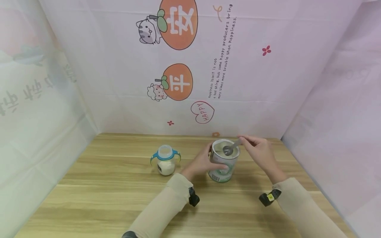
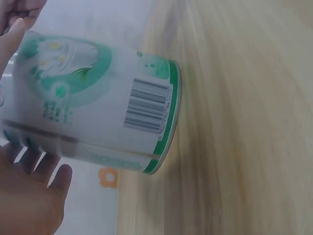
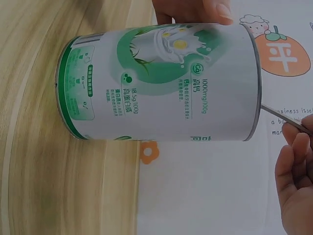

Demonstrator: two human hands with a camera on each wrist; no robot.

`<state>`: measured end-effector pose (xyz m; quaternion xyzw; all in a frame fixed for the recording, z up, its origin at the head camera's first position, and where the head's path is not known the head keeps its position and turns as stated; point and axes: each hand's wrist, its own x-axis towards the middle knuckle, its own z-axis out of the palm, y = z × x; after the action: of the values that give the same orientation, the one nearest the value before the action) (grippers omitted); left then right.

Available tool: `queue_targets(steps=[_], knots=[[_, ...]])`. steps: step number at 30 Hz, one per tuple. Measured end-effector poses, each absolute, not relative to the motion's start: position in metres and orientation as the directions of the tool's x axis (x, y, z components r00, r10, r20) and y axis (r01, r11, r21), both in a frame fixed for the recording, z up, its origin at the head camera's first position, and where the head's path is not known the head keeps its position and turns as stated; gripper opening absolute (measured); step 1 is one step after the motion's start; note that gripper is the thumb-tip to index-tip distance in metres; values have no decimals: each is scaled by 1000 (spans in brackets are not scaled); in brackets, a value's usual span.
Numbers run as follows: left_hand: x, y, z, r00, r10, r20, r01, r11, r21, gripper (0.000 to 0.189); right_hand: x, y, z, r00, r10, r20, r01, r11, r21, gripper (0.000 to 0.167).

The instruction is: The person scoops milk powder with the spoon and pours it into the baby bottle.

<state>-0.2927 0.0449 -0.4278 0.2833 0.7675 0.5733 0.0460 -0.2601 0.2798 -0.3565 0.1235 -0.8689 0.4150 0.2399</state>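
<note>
An open milk powder can (image 1: 221,177), white and green, is on the wooden table, its mouth facing up. My left hand (image 1: 205,162) grips its side, fingers behind and thumb across the front. In the left wrist view the can's barcode side (image 2: 117,98) shows by the curled fingers. My right hand (image 1: 258,151) pinches the handle of a metal measuring spoon (image 1: 228,150), whose round bowl is inside the can's mouth. From the right wrist, only the spoon's handle (image 3: 286,118) shows past the rim. Left of the can stands a baby bottle (image 1: 166,167) with blue handles, holding white powder.
The wooden table (image 1: 98,188) ends at a printed cloth backdrop (image 1: 247,115) behind the can. Pale cloth walls (image 1: 336,132) rise along both sides. Dark wrist cameras (image 1: 193,197) sit on both sleeves.
</note>
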Motion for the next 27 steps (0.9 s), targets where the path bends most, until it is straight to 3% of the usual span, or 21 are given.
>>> queue_targets(steps=[12, 22, 27], knots=[[-296, 57, -440, -838, 468, 281, 377, 125, 918, 98, -268, 269, -361, -662, -280, 695, -623, 721, -303, 13], [-298, 57, -442, -819, 495, 291, 398, 125, 909, 97, -277, 260, -363, -528, -508, 680, -735, 675, -67, 15], [-300, 56, -444, -815, 505, 285, 397, 128, 909, 97, -281, 257, -366, -509, -550, 662, -752, 658, -32, 13]])
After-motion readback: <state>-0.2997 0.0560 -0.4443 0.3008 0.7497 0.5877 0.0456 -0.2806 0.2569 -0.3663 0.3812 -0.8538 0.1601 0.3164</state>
